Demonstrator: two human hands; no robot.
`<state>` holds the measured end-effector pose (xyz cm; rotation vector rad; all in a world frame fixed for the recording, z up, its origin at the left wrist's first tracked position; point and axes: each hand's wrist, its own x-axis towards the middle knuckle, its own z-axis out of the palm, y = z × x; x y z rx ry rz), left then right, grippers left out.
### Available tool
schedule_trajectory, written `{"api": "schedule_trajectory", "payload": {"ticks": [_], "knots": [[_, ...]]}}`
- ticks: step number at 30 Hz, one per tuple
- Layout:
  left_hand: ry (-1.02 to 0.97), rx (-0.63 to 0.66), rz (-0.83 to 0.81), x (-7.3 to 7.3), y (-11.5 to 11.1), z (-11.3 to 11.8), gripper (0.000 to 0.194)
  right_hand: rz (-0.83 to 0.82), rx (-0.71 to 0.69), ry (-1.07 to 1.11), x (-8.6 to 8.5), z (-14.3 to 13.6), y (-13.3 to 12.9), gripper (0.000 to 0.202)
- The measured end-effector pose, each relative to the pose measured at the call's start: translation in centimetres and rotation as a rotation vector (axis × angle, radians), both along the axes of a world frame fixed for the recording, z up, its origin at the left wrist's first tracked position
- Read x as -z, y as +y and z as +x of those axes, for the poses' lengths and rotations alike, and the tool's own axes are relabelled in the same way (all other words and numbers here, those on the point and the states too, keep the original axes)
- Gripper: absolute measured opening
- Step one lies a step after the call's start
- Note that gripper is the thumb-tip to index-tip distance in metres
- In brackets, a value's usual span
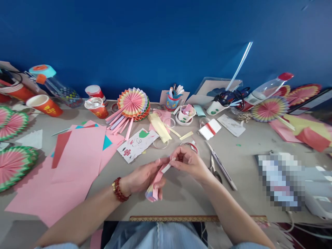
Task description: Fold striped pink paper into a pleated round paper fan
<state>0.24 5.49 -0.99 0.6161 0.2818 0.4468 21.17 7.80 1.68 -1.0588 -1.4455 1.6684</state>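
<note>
My left hand (143,175) is closed around a pleated paper bundle (153,194), pink along the side, with pastel fold edges at its lower end. On the bundle's upper end lies a narrow white strip (166,168). The thumb and fingers of my right hand (187,162) pinch the far end of that strip; whether it is tape or paper I cannot tell. Just beyond my right hand is a tape roll (193,147), partly hidden. Scissors (214,169) and a slim cutter knife (221,167) rest to the right of that hand.
Pink paper sheets (77,155) spread over the left side. Finished pleated fans (132,102) stand at the back, near orange paper cups (97,109) and a pen holder (173,102). A bottle (269,90) leans at the back right. A blurred-out device (281,183) lies at right.
</note>
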Motion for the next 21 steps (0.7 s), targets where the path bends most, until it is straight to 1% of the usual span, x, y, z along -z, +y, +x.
{"api": "schedule_trajectory", "payload": {"ticks": [13,21], "knots": [[0.024,-0.019,0.004,0.4,-0.1,-0.1,0.066,0.069,0.031,-0.119,1.0,-0.2,0.0,0.032],[0.035,-0.086,0.016,0.5,-0.3,0.1,0.063,0.109,0.06,-0.15,1.3,-0.4,-0.2,0.029]]}}
